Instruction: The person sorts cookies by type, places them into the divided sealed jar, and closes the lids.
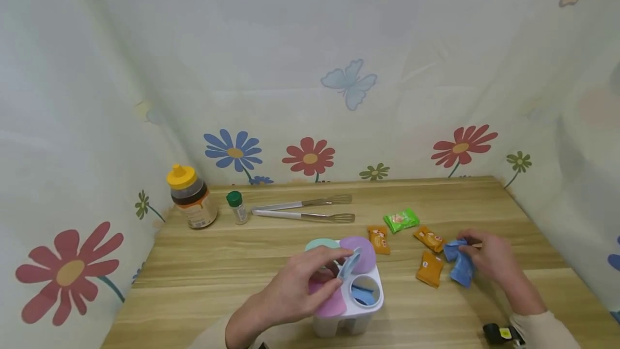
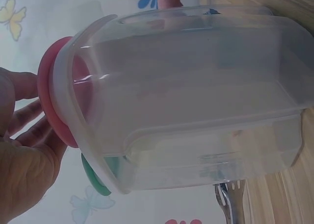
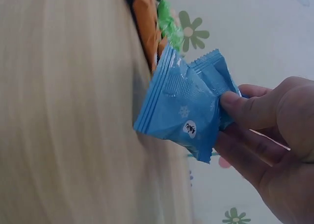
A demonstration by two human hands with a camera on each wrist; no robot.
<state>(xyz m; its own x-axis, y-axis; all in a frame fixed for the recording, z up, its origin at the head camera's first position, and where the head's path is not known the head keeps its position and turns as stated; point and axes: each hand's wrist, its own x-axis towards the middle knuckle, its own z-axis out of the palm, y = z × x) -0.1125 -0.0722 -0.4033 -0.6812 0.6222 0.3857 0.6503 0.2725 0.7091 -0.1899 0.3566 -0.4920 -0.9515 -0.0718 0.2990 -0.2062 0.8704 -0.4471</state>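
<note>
In the head view, my left hand point(image 1: 290, 290) pinches a light blue round lid point(image 1: 350, 264), tilted up beside an open round hole in a storage box point(image 1: 379, 298). Blue packets point(image 1: 364, 296) show inside that hole. Mint, purple point(image 1: 360, 255) and pink lids point(image 1: 329, 303) cover the other holes. The left wrist view shows the box's clear body point(image 2: 206, 72), with the left fingers by the pink lid. To the right, my right hand point(image 1: 496, 257) pinches blue snack packets point(image 1: 462, 271); in the right wrist view two sealed packets point(image 3: 179, 106) overlap between thumb and fingers.
Orange packets point(image 1: 429, 269) and a green packet point(image 1: 401, 220) lie between the box and my right hand. Tongs point(image 1: 310, 216) lie farther back. A green-capped shaker point(image 1: 237, 208) and a yellow-topped squeeze bottle point(image 1: 194, 198) stand at back left. A patterned curtain point(image 1: 271, 90) hangs behind the table.
</note>
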